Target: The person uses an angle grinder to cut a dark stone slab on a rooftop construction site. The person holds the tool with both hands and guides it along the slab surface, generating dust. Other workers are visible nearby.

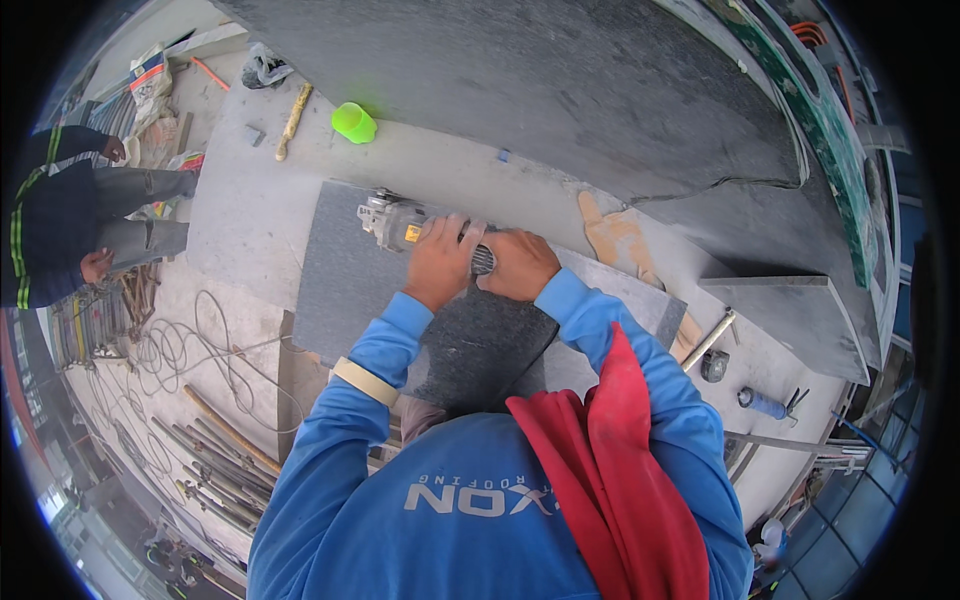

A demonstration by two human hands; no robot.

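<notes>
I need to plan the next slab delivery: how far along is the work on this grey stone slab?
Done: no finished cut shows on the grey stone slab. In hand: both hands, left hand and right hand, grip the grey and yellow angle grinder at the slab's far edge. Left: the slab's visible surface looks uncut.

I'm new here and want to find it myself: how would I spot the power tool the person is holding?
Start at the grey stone slab lying on the pale concrete ledge. Both hands, left hand and right hand, grip a handheld grinder at the slab's far edge. It is the only silver-grey, yellow-marked tool there; the bright green cup stands farther back.
</notes>
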